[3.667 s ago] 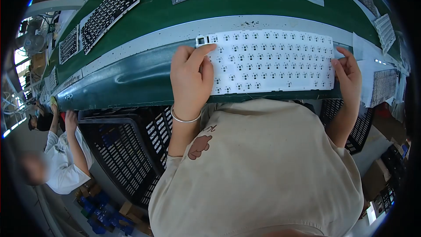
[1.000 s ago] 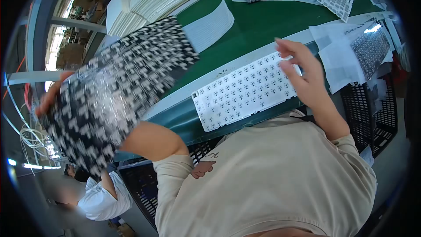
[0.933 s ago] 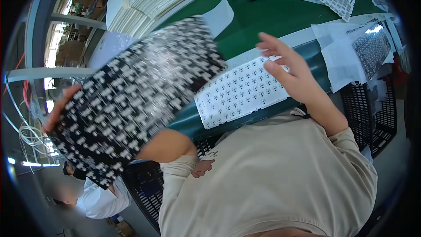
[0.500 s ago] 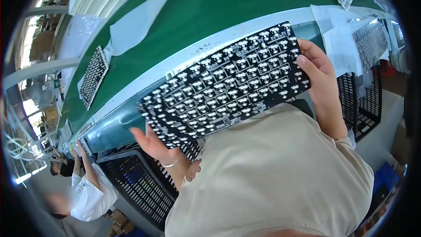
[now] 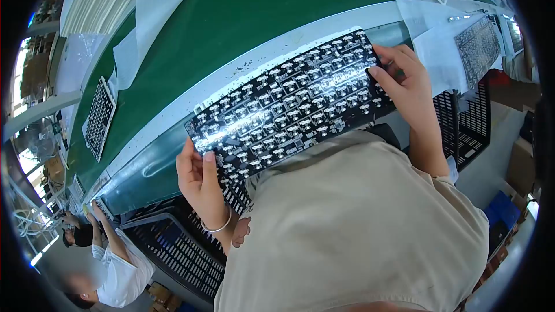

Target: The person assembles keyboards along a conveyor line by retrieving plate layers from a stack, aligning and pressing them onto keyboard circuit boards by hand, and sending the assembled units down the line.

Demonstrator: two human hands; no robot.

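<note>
While both hands hold a black circuit board [image 5: 286,107] at the near edge of a green worktop [image 5: 260,6], much of what could go wrong rests on the grip. The left hand [image 5: 199,190] has its fingers [image 5: 185,162] closed around the left end, thumb laid over the face; the right hand [image 5: 411,86] pinches the opposite end. Whether anything bears the board's middle is hidden from view, so a slip at either end could tip it, and its near side, jutting toward the tan shirt [image 5: 347,214], could carry it off the worktop. A black crate [image 5: 173,254] stands below on the left, likely a hard landing. Uneven pressure from the two thumbs might twist the board, and the small raised parts crowding its face could be scraped or knocked loose. Dark specks [image 5: 245,70] dot the worktop's pale rim just beyond; contact there might press grit into the underside. A white strip [image 5: 203,104] shows along the board's far edge; whether the two touch cannot be told, but a sideways shift might rub them together.
</note>
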